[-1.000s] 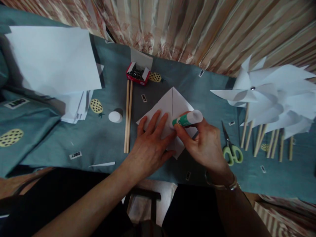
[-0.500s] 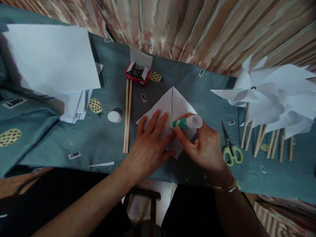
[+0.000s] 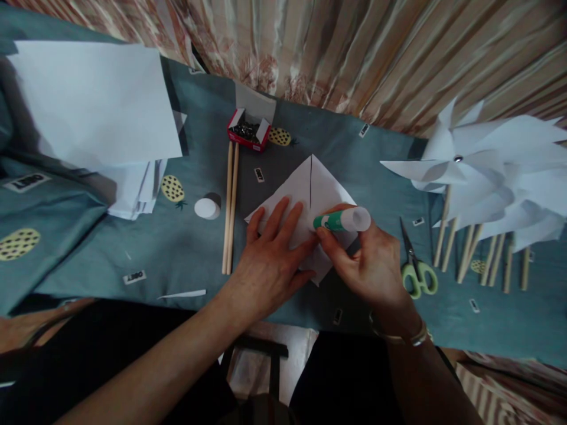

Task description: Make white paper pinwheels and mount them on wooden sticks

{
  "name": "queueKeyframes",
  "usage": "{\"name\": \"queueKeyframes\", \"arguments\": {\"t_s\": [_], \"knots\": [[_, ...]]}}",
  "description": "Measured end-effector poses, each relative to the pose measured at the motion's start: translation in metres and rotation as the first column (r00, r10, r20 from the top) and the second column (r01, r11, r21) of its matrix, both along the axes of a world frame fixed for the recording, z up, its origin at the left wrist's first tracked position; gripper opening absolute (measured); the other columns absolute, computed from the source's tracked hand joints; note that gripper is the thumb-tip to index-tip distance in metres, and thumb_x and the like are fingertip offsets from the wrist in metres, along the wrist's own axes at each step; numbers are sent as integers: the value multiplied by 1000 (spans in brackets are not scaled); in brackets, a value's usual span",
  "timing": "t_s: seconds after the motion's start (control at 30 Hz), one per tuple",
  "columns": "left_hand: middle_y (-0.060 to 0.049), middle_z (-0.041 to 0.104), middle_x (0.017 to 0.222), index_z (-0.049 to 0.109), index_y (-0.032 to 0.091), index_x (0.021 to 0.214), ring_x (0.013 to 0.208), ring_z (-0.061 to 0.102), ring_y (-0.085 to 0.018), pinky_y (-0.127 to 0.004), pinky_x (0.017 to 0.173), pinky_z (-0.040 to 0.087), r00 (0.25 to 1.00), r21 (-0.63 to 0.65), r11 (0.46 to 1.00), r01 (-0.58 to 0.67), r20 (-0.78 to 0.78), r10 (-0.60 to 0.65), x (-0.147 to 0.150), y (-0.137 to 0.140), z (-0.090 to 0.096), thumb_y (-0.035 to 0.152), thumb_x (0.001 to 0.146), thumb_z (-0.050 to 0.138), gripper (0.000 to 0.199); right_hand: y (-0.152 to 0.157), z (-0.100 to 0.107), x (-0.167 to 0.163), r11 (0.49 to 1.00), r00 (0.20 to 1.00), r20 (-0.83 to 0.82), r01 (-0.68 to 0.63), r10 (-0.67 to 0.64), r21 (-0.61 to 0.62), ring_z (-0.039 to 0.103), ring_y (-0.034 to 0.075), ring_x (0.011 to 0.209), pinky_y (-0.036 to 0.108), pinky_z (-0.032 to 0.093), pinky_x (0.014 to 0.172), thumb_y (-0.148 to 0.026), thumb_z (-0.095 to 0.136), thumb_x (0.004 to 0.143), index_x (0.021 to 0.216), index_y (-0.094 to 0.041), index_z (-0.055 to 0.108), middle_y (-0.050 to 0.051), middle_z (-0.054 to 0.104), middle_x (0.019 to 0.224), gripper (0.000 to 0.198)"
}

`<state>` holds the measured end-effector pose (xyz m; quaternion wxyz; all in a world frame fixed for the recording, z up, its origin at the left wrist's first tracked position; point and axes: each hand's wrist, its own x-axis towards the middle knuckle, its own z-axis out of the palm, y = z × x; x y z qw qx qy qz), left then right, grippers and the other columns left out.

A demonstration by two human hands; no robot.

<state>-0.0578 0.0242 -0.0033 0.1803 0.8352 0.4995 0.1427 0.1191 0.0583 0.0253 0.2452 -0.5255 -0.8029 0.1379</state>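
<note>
A square of white paper lies cornerwise on the cloth, with a dark line running down from its far corner. My left hand rests flat on the paper's left half, fingers spread. In my right hand is a green and white glue stick, tilted, its lower end at the middle of the paper. The fingers hide where that end meets the sheet. A white round cap stands left of the paper. Just right of my right hand lie green-handled scissors.
Two wooden sticks lie below a red open box of small metal pieces. White paper sheets are stacked at the left. Several white pinwheels on sticks lie at the right. A thin paper strip is near the front edge.
My right hand and the glue stick have shifted slightly to the right. My left hand stays on the paper.
</note>
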Motion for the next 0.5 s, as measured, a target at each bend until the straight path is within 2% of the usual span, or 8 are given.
{"name": "queueKeyframes", "arguments": {"t_s": [0.2, 0.5], "knots": [[-17, 31, 160, 52, 29, 139, 149, 20, -42, -67, 116, 20, 1000, -7, 1000, -3, -1, 3, 0, 0, 1, 45, 81, 74, 64, 1, -2, 2, 1000, 1000, -22, 13, -13, -10, 73, 22, 81, 31, 58, 71, -33, 63, 91, 105, -18, 61, 7, 74, 93, 21], [-19, 31, 159, 53, 28, 139, 150, 19, -42, -67, 116, 19, 1000, -17, 1000, 0, 14, 0, 0, 0, 1, 43, 80, 75, 65, 2, -4, 3, 999, 999, 7, 35, -35, 16, 73, 21, 78, 31, 58, 69, -36, 62, 92, 105, -17, 61, 7, 74, 91, 23]]}}
